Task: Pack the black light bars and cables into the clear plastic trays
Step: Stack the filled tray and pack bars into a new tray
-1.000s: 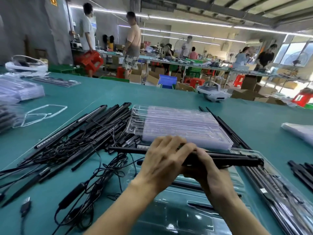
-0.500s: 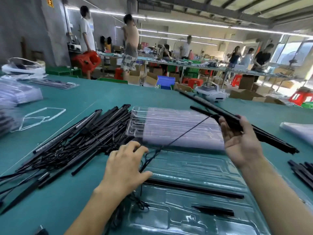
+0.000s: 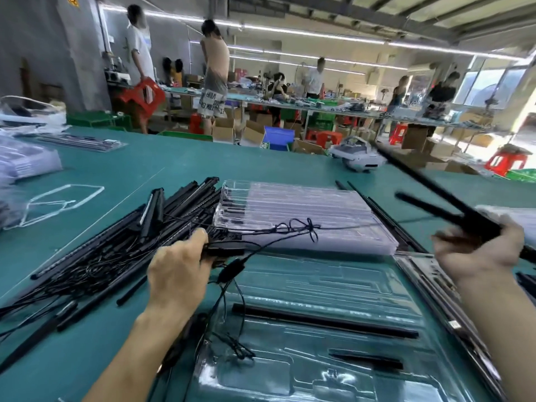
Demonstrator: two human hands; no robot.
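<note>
**Bars held high, cable drawn out over the open tray**

The right hand [image 3: 478, 250] has its grip curled round two black light bars [image 3: 452, 210], raised off the tabletop [image 3: 174, 169] and blurred. The left hand [image 3: 177, 274] pinches a black block [image 3: 226, 250] on the cable [image 3: 290, 227], just beside the loose pile of bars [image 3: 130, 242]. Holding the two ends apart probably keeps the looped cable free of that tangle. The clear tray [image 3: 333, 282] lies between the arms, holding one long bar [image 3: 324, 317] and a short piece [image 3: 368, 359]. A stack of trays [image 3: 304, 210] sits behind it.
</note>
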